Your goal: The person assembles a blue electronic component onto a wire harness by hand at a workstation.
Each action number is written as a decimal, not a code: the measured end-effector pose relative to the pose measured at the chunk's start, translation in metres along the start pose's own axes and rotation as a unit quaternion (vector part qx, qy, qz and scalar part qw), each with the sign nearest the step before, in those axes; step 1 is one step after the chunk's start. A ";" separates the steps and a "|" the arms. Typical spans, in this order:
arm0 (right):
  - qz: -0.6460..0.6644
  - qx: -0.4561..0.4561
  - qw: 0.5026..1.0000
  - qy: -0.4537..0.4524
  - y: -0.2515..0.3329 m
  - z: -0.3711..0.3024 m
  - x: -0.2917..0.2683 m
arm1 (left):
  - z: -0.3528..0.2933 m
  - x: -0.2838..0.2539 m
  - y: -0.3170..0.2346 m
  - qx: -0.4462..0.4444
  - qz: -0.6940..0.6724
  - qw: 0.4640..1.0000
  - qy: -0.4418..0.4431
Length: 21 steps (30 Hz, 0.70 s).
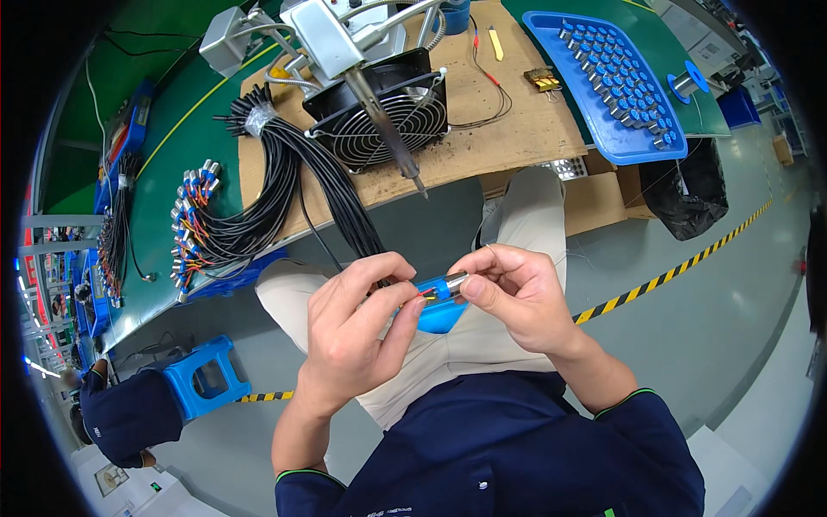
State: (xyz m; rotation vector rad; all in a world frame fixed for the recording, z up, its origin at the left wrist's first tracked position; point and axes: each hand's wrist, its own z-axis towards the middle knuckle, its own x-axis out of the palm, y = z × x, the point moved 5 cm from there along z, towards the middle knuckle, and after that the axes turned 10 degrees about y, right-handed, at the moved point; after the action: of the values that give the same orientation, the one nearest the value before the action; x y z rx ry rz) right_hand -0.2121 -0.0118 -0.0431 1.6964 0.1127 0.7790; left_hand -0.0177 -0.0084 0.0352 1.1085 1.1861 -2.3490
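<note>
Holding silver-and-blue connector point(445, 288) between both hands, above lap point(431, 362), just in front of bench point(202, 138). Pinching metal end with right hand point(521, 297), closing thumb and forefinger on barrel, curling other fingers loosely. Bending left hand point(357, 323) into near-closed pinch at wire end, bringing thumb and fingertips beside small red and yellow wires point(425, 295); not showing clearly whether gripping wires, cable or both. Probably handling best by gripping barrel lightly but steadily, holding barrel and wires in one straight line, supporting wire end close to connector, avoiding twisting, tugging or kinking. Likely helping too: leaving slack in black cable bundle point(332, 181), staying clear of soldering iron point(380, 121) overhanging bench edge. Pointing metal end rightward and slightly upward in view, wire end leftward and slightly down; running long axis mostly crosswise to body, tilting a little.
</note>
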 end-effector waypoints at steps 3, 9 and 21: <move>-0.016 -0.023 1.000 -0.013 0.006 -0.001 0.002 | 0.000 0.001 0.001 -0.009 -0.018 1.000 -0.002; -0.124 -0.063 0.990 -0.013 0.015 -0.007 0.003 | 0.002 0.003 0.001 -0.022 -0.038 0.999 -0.006; -0.197 -0.085 0.976 -0.044 0.020 -0.006 0.003 | 0.004 0.002 0.004 -0.033 -0.059 0.998 -0.005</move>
State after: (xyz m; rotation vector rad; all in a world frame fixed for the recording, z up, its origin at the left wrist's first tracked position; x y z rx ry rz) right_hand -0.2196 -0.0107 -0.0228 1.4796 0.3027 0.4048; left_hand -0.0190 -0.0142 0.0332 1.0301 1.3486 -2.3796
